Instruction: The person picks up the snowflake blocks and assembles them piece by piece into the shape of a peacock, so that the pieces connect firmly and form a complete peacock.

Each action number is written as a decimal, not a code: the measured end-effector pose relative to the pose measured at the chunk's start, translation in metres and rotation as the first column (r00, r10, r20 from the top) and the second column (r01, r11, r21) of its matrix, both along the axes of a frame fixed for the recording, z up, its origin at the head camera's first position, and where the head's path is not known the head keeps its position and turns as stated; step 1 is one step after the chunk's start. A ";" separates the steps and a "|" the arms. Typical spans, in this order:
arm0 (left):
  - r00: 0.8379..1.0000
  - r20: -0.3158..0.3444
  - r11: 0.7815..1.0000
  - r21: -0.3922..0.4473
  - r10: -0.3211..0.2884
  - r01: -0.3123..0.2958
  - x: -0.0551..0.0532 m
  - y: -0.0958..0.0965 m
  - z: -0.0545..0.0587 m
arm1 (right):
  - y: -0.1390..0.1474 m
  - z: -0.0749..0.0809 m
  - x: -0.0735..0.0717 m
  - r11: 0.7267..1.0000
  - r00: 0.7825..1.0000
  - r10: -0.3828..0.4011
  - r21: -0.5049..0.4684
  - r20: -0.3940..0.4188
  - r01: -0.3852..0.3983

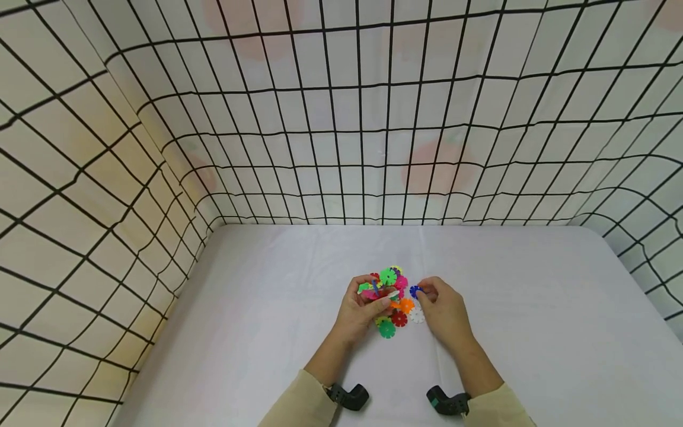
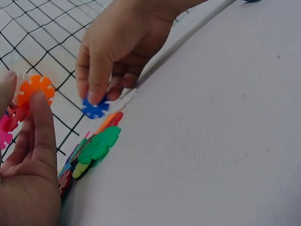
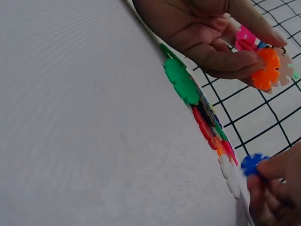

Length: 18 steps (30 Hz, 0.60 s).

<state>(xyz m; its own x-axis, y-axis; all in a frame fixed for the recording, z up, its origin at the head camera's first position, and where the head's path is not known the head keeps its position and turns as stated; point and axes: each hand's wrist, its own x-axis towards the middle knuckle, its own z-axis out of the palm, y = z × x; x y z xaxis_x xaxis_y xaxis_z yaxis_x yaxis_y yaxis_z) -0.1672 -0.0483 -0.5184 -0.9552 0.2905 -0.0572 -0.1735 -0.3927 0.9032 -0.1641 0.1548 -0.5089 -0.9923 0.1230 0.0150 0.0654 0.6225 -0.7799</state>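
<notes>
Just over the pile of plastic snowflake discs (image 1: 399,319), the left hand (image 1: 353,311) holds a multicoloured disc cluster (image 3: 268,69). Just right of the pile, the right hand (image 1: 447,313) pinches a blue snowflake disc (image 3: 252,165) between thumb and finger. A green disc (image 1: 386,330) marks the pile's near edge.

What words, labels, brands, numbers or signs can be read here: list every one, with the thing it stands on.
None can be read in any view.
Blue disc in the right hand: no lettering visible.
Orange disc in the left hand: no lettering visible.
Black device on the right wrist: a green patch, too small to tell whether it bears text.
Pale backdrop: faint pink blotches, no lettering.
</notes>
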 end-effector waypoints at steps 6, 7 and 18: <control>0.999 -0.029 0.998 -0.050 0.025 -0.026 0.000 0.000 0.001 | -0.003 0.003 0.001 0.953 0.999 0.031 -0.301 -0.029 -0.038; 0.999 -0.035 0.998 -0.059 0.026 -0.028 0.000 0.000 0.001 | -0.003 0.004 0.001 0.936 0.998 0.044 -0.348 -0.044 -0.056; 0.998 -0.063 0.996 -0.082 0.029 -0.034 0.002 0.001 0.004 | -0.009 0.006 0.005 0.858 0.977 0.116 -0.478 -0.177 -0.188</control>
